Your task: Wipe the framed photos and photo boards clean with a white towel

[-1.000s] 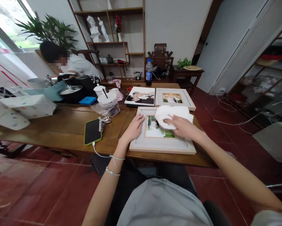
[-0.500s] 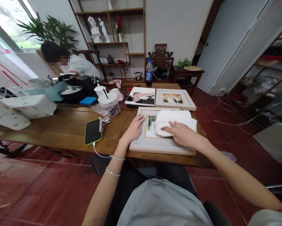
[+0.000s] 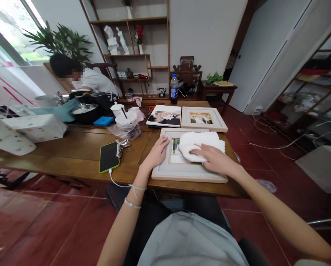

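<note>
A light wood picture frame [image 3: 187, 173] with a pale mat and a small photo lies flat near the table's front edge. My left hand [image 3: 157, 152] rests on its left side, fingers stretched out over the rim. My right hand [image 3: 216, 159] presses a white fluffy cloth [image 3: 200, 142] against the frame, fingers on the cloth. The cloth covers most of the photo and part of the mat; only the photo's left part shows. Directly behind lie a second framed photo [image 3: 202, 118] and a large photo print [image 3: 165, 115].
Left of the frame lies a phone [image 3: 109, 157] with a charging cable and a foil wrapper [image 3: 123, 147]. Further back stand a plastic cup [image 3: 126, 120] with a straw, a bottle [image 3: 174, 90], a blue box [image 3: 103, 120] and pots [image 3: 85, 112]. A person [image 3: 95, 79] leans over at the back left.
My right hand and the cloth have shifted slightly left on the frame, and the cloth is more bunched. My left hand stays on the frame's left side. The whole view has tilted slightly.
</note>
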`<state>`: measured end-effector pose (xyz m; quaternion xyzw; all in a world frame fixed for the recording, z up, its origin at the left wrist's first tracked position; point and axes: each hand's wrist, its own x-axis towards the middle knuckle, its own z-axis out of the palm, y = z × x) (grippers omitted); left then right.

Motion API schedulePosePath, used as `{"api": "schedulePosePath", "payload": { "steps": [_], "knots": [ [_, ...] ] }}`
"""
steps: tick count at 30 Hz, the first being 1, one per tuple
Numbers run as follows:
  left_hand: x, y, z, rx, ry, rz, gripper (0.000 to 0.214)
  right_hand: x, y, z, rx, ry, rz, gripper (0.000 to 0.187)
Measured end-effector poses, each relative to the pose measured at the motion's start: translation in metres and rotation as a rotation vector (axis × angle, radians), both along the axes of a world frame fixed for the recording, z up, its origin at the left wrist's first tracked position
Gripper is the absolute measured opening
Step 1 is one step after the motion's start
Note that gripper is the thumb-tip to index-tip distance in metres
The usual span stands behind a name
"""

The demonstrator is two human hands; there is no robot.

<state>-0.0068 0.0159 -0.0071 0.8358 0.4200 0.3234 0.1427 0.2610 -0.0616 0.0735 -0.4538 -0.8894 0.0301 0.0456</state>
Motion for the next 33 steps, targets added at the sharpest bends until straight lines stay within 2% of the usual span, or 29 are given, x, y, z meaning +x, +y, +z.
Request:
{"api": "schedulePosePath", "payload": {
  "steps": [5, 9, 13, 17, 20, 23, 25, 27, 33],
  "knots": [
    [0.000, 0.000, 0.000, -0.010, 0.001, 0.001, 0.042, 0.003, 0.059, -0.005, 0.164, -0.021, -0.034, 0.067],
    [0.000, 0.001, -0.001, -0.011, -0.028, -0.007, 0.042, -0.001, 0.078, -0.010, 0.241, -0.047, -0.076, 0.064],
    [0.001, 0.002, -0.002, -0.004, -0.023, 0.001, 0.042, -0.009, 0.056, -0.008, 0.202, -0.096, -0.059, 0.063],
    [0.001, 0.002, -0.002, 0.003, -0.027, 0.006, 0.041, -0.017, 0.004, 0.008, 0.064, -0.134, -0.020, 0.058],
    [0.001, 0.001, -0.001, 0.001, -0.022, -0.001, 0.041, -0.019, -0.038, 0.023, -0.071, -0.130, 0.057, 0.062],
    [0.001, 0.001, 0.001, -0.001, -0.014, -0.003, 0.041, -0.017, -0.063, 0.033, -0.141, -0.108, 0.078, 0.065],
    [0.001, 0.000, 0.002, 0.000, -0.008, -0.001, 0.041, -0.014, -0.064, 0.033, -0.167, -0.081, 0.078, 0.067],
    [0.001, 0.000, 0.002, -0.003, -0.003, -0.001, 0.042, -0.009, -0.055, 0.026, -0.168, -0.042, 0.072, 0.070],
    [-0.001, 0.001, 0.000, -0.005, 0.000, -0.006, 0.042, -0.002, 0.006, 0.000, 0.031, 0.006, -0.038, 0.068]
  ]
}}
